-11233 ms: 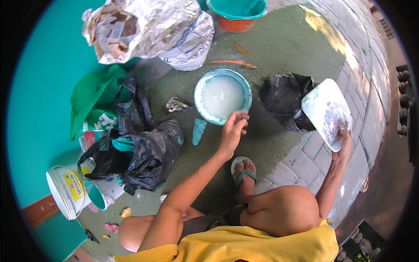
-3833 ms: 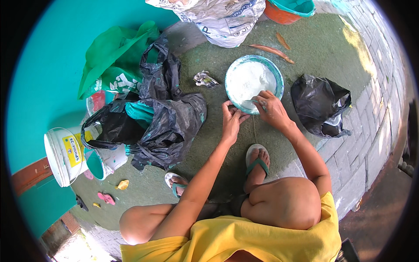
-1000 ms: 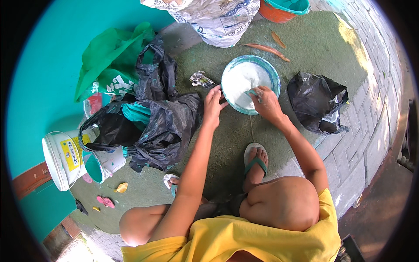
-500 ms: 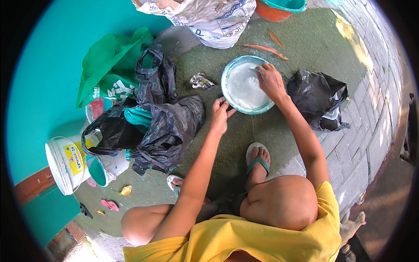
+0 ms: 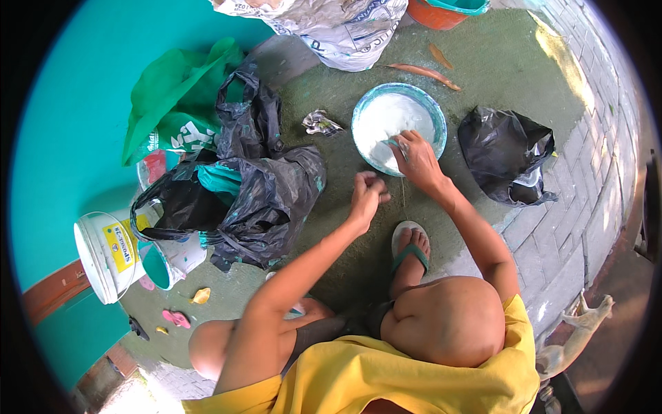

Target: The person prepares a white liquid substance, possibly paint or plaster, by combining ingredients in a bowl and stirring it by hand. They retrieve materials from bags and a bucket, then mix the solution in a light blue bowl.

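Note:
A round basin (image 5: 441,125) with a teal-smeared rim stands on the ground in front of me, holding a white, creamy mixture (image 5: 396,114). At its near edge, my right hand (image 5: 418,162) reaches over the rim with fingers closed. A small pale-teal object shows at those fingertips, dipping into the white stuff; its kind is hidden. My left hand (image 5: 369,199) hangs just below the basin's near-left side, apart from the rim. Motion smears its fingers, and nothing plainly shows in them.
Black plastic bags (image 5: 269,207) and a white bucket (image 5: 103,255) crowd the left. Another black bag (image 5: 507,155) lies right of the basin. A large white sack (image 5: 345,31) and an orange tub (image 5: 438,15) stand beyond. A pale animal (image 5: 576,334) is at lower right.
My left hand has let go of the basin's rim and drawn back toward me. My right hand has moved from the basin's far right to its near side. The animal has come further into view.

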`<state>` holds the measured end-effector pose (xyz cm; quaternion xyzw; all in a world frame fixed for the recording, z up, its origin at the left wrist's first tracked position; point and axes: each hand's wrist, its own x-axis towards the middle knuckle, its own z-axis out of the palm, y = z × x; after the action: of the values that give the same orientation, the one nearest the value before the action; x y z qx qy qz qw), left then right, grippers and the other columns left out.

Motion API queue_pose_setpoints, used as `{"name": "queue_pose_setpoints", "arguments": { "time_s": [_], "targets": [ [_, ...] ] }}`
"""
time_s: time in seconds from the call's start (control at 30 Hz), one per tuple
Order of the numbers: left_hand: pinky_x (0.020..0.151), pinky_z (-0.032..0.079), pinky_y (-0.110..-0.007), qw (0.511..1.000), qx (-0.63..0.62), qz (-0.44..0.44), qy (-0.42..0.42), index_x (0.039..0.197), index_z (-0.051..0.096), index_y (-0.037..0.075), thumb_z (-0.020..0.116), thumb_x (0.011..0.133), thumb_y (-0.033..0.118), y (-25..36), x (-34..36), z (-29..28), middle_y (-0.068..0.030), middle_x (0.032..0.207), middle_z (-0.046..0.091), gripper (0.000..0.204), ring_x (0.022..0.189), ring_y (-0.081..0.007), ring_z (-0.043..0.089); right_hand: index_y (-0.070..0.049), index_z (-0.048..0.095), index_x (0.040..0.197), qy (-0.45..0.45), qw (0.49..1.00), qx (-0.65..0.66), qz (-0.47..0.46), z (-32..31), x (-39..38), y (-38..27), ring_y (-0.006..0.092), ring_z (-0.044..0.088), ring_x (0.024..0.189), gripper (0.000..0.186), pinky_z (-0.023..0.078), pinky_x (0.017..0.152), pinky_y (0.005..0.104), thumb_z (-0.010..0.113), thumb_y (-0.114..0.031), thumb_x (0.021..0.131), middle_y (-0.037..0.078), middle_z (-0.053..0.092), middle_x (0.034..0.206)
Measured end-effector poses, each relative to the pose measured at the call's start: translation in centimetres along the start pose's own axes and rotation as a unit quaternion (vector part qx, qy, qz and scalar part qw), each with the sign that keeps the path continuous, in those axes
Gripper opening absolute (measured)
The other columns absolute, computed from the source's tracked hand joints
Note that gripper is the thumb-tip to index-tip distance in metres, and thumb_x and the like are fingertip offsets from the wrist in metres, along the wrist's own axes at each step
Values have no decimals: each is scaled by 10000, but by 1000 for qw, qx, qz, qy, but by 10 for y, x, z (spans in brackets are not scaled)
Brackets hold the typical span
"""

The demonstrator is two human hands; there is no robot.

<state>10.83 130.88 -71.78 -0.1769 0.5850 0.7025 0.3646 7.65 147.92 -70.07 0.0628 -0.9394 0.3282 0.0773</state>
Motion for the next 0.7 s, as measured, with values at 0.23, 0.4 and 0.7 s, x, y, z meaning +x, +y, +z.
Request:
{"name": "queue_pose_setpoints", "arguments": {
  "time_s": [0.23, 0.4, 0.7],
  "targets": [
    [655, 473, -309, 771, 464, -18, -435, 941, 535, 65, 598, 852, 137, 117, -125, -51, -50, 820, 599, 131, 736, -147, 592, -24, 645, 949, 46, 998, -35, -32, 7, 45, 32, 343, 582, 911, 154, 478, 813, 419, 585, -84, 820, 160, 617, 940],
    [760, 471, -375, 730, 475, -94, -483, 1032, 609, 97, 606, 796, 74, 201, -218, -71, -60, 1021, 563, 238, 919, -238, 585, -19, 624, 894, 93, 989, -116, 11, -22, 36, 55, 328, 564, 899, 107, 477, 793, 416, 587, -72, 808, 149, 585, 896],
    [724, 479, -315, 756, 514, -2, -406, 878, 689, 173, 664, 728, 77, 193, -280, -85, 28, 906, 626, 180, 836, -177, 603, 0, 632, 908, 5, 1000, -4, 27, -9, -13, 9, 345, 582, 840, 112, 492, 723, 427, 611, -68, 822, 163, 589, 839]
  ]
}}
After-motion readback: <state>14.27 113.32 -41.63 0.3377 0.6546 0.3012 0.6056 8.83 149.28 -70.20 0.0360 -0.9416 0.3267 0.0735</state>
